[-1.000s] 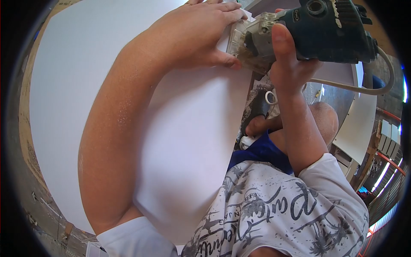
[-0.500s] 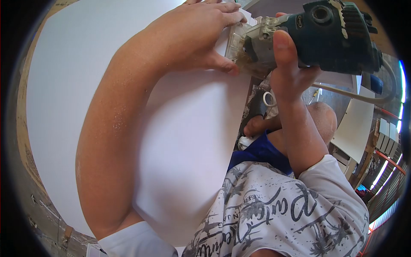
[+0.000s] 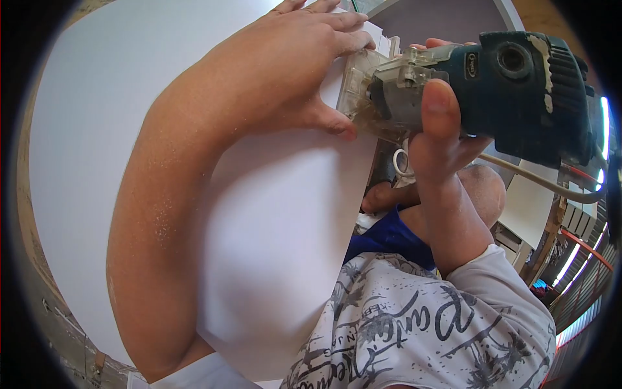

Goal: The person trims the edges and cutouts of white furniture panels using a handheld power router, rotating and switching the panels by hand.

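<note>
A dark-green, clear-based cylindrical trimmer (image 3: 518, 104) is clamped by the right hand (image 3: 435, 146), fingers wrapped for control, apparently; a flat white panel (image 3: 278, 259) is seemingly steadied by the left hand (image 3: 295, 71), fingers apart.

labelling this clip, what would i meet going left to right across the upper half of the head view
Left forearm → left hand → trim router's clear base → right hand → trim router's dark motor housing

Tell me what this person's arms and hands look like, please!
The left hand and right hand are bare: no gloves, and no rings or watch that I can see. Pale dusty specks dot the left forearm. The short sleeves are plain and whitish, without the dark printing on the shirt's front.
</note>
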The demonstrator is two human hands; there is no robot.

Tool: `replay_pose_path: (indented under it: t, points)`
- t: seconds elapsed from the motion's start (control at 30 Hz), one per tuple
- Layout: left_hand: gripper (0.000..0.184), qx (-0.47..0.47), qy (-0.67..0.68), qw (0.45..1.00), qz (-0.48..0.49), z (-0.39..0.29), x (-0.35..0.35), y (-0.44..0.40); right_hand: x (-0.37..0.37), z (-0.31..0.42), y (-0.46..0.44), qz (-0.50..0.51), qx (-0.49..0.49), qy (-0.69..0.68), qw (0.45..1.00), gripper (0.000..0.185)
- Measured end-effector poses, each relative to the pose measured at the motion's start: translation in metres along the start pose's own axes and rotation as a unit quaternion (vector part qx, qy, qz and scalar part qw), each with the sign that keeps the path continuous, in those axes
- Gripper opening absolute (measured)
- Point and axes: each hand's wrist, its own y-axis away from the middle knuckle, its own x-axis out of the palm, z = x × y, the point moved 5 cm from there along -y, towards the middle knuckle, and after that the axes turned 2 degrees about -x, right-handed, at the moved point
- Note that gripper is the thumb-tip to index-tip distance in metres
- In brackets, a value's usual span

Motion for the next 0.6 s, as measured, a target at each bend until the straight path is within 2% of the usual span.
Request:
replay_pose_path:
  t: [0.1,0.23,0.33,0.4,0.6]
  points:
    - [0.087,0.004,-0.023,1.000,-0.002,-0.005,-0.003,0.002,0.000,0.003,0.000,0.006,-0.012,0.014,1.000,0.052]
    - [0.087,0.000,-0.049,0.999,0.006,-0.007,0.001,0.002,-0.009,-0.004,0.003,-0.035,-0.005,0.002,0.999,0.039]
    - [0.087,-0.005,-0.027,0.999,0.023,-0.022,-0.012,0.006,-0.014,-0.009,0.003,-0.031,-0.033,0.029,0.999,0.035]
    - [0.086,-0.001,-0.020,1.000,0.016,-0.025,-0.010,0.010,-0.002,-0.006,0.008,-0.073,-0.037,0.004,0.997,0.041]
    - [0.085,0.007,-0.042,0.999,-0.023,-0.008,0.024,0.007,-0.008,-0.026,0.021,-0.092,0.051,-0.021,0.994,0.038]
